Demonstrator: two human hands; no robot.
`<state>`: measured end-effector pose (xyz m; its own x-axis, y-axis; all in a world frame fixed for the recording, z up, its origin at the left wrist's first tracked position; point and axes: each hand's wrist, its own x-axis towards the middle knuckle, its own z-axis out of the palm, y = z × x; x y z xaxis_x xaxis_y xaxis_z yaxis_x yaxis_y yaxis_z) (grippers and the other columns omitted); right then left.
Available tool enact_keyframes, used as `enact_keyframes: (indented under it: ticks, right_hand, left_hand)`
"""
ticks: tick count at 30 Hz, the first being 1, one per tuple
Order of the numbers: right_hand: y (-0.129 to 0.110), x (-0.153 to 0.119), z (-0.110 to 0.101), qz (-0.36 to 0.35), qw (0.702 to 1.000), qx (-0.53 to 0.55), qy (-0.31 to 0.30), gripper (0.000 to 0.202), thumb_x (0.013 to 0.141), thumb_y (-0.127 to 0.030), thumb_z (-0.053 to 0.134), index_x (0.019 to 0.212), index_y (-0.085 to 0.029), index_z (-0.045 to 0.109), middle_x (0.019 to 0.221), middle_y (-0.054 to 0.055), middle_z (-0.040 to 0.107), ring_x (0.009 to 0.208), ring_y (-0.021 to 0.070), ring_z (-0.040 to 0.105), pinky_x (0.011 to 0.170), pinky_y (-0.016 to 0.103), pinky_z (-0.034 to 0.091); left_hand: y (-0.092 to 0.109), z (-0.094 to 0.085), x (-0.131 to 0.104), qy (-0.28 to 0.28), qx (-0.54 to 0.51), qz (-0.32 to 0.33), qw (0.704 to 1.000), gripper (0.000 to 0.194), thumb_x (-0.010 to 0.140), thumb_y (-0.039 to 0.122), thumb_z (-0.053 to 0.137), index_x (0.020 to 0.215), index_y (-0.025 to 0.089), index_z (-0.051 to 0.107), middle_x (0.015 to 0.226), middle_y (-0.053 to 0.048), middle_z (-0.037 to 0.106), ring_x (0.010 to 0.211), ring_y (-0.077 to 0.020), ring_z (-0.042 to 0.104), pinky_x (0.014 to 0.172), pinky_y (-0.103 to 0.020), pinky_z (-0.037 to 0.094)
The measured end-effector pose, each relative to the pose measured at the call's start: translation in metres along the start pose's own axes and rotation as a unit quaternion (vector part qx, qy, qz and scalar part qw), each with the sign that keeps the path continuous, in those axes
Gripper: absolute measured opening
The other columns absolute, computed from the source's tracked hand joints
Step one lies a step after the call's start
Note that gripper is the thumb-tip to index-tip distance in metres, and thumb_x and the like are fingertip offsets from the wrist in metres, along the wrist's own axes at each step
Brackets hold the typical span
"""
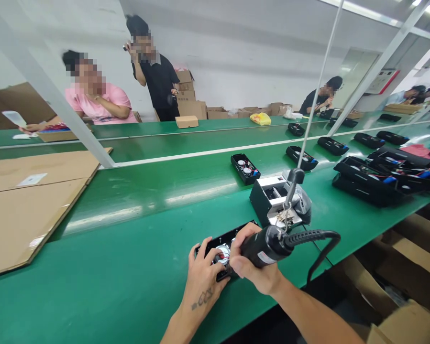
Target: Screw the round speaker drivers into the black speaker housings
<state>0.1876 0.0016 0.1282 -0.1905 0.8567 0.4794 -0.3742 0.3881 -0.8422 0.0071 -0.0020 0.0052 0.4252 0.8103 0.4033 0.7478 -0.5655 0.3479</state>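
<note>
Two bare hands at near edge of glossy green belt (128,267). Left hand (203,274), fingers spread, presses down on flat black plastic housing (226,239) with round silvery speaker (222,253) inside. Right hand (252,270) wrapped around matte black cylindrical screwdriver (263,247), tip down into housing; coiled cord trails right. Flattened brown cardboard (31,205) lies left.

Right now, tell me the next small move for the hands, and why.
Probably keep the left hand pressing the black speaker unit flat while the right hand steadies the electric screwdriver over it: the tool's tip, hidden by the fingers, seems to be on the unit.
</note>
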Motion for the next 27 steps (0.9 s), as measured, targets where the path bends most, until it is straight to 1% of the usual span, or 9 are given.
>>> enact_keyframes:
  ticks: [4,10,14,18,22,23,24,25,27]
  right_hand:
    - [0.002,0.004,0.005,-0.001,1.000,0.009,0.001,0.024,0.095,-0.025,0.079,0.104,-0.026,0.057,0.066,-0.010,0.056,0.051,0.0053,0.047,0.050,0.018,0.038]
    - [-0.001,0.007,0.010,0.015,1.000,-0.008,-0.012,0.024,0.094,-0.023,0.078,0.101,-0.025,0.056,0.065,-0.010,0.054,0.050,0.0060,0.047,0.050,0.020,0.039]
    - [0.000,0.006,0.010,0.015,1.000,-0.017,-0.007,0.022,0.095,-0.022,0.076,0.103,-0.026,0.056,0.065,-0.011,0.052,0.049,0.0068,0.047,0.049,0.020,0.038]
    - [0.003,0.006,0.008,0.004,0.999,-0.031,-0.015,0.020,0.097,-0.023,0.072,0.105,-0.027,0.054,0.065,-0.011,0.049,0.048,0.0074,0.045,0.049,0.021,0.038]
    - [0.004,0.006,0.008,0.007,0.998,-0.059,-0.014,0.020,0.098,-0.030,0.072,0.105,-0.027,0.053,0.064,-0.011,0.049,0.047,0.0087,0.046,0.048,0.023,0.039]
    - [0.004,0.006,0.008,0.009,0.998,-0.067,-0.011,0.020,0.098,-0.031,0.072,0.104,-0.027,0.054,0.063,-0.011,0.050,0.047,0.0090,0.046,0.048,0.024,0.040]
    - [0.003,0.006,0.009,0.010,0.997,-0.074,-0.007,0.020,0.097,-0.031,0.073,0.103,-0.026,0.054,0.063,-0.011,0.050,0.047,0.0093,0.046,0.049,0.024,0.041]
    - [0.002,0.007,0.010,0.011,0.996,-0.083,-0.004,0.021,0.096,-0.031,0.074,0.102,-0.026,0.054,0.062,-0.010,0.050,0.047,0.0097,0.048,0.050,0.025,0.042]
    - [0.000,0.008,0.011,0.014,0.993,-0.113,-0.004,0.021,0.092,-0.030,0.077,0.097,-0.025,0.056,0.063,-0.009,0.054,0.051,0.0111,0.053,0.054,0.026,0.047]
  left_hand:
    - [-0.001,0.002,-0.002,-0.005,0.006,-0.003,1.000,0.024,0.085,0.027,0.082,0.107,0.035,0.081,0.132,-0.004,0.076,0.147,-0.0422,0.050,0.115,-0.067,0.038]
    - [-0.002,0.003,-0.002,0.000,0.005,-0.002,1.000,0.024,0.082,0.026,0.082,0.104,0.035,0.081,0.138,-0.004,0.074,0.148,-0.0406,0.049,0.116,-0.064,0.038]
    - [-0.001,0.001,0.000,-0.011,-0.012,-0.015,1.000,0.018,0.084,0.025,0.079,0.099,0.034,0.080,0.137,-0.003,0.074,0.148,-0.0394,0.049,0.116,-0.065,0.037]
    - [0.001,0.000,0.000,-0.002,-0.013,-0.019,1.000,0.016,0.086,0.030,0.080,0.102,0.034,0.080,0.135,-0.003,0.075,0.147,-0.0393,0.050,0.115,-0.065,0.038]
    - [0.001,0.002,-0.001,-0.006,-0.011,-0.014,1.000,0.005,0.084,0.030,0.081,0.088,0.032,0.079,0.133,-0.002,0.076,0.147,-0.0392,0.049,0.116,-0.064,0.037]
    - [0.001,0.002,-0.002,-0.008,-0.008,-0.011,1.000,0.005,0.085,0.030,0.081,0.088,0.032,0.079,0.134,-0.002,0.075,0.148,-0.0393,0.048,0.116,-0.063,0.036]
    - [0.001,0.002,-0.002,-0.007,-0.005,-0.009,1.000,0.006,0.085,0.030,0.080,0.090,0.032,0.079,0.135,-0.002,0.075,0.148,-0.0395,0.048,0.116,-0.063,0.036]
    - [0.002,0.001,-0.002,-0.005,-0.001,-0.009,1.000,0.011,0.087,0.030,0.079,0.097,0.033,0.080,0.137,-0.003,0.075,0.148,-0.0395,0.048,0.116,-0.063,0.035]
    - [0.003,0.000,-0.001,0.005,0.009,-0.008,1.000,0.028,0.090,0.029,0.075,0.116,0.035,0.078,0.141,-0.005,0.073,0.147,-0.0387,0.049,0.116,-0.061,0.036]
